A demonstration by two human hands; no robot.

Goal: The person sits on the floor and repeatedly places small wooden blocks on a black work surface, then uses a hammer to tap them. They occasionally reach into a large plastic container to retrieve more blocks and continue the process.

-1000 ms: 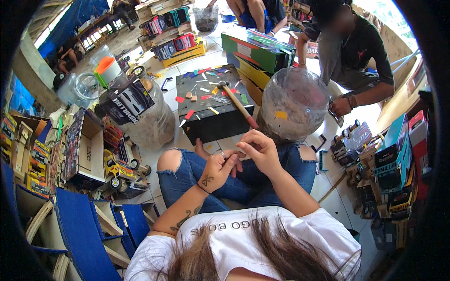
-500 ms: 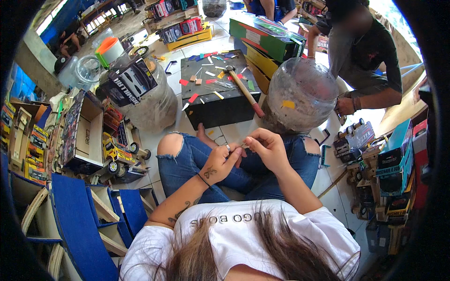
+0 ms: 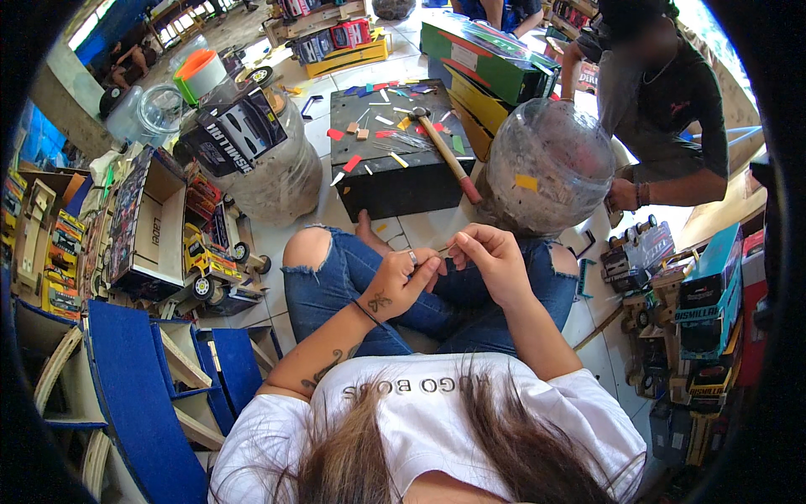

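Note:
My left hand (image 3: 400, 282) and my right hand (image 3: 494, 259) meet over my lap, both closed in a pinch. Between their fingertips is a thin, stick-like piece (image 3: 446, 253), too small to name surely. Just beyond my legs stands a black box (image 3: 403, 198) used as a low table. A hammer (image 3: 442, 151) with a wooden, red-ended handle lies across its right side. Thin metal rods (image 3: 395, 144) lie in a loose bunch by the hammer, among scattered colored scraps. Two small wooden blocks (image 3: 363, 133) sit left of the rods.
Large clear plastic barrels (image 3: 550, 160) flank the box. Toy trucks (image 3: 210, 262) and an open truck body (image 3: 172, 223) stand at left, above blue panels (image 3: 130, 395). More trucks (image 3: 709, 277) are stacked at right. A co-worker (image 3: 672, 126) crouches at the far right.
My hands have drawn slightly apart, and the right fingers have turned upward a little. The thin piece between them shows more plainly. The whole view has shifted slightly.

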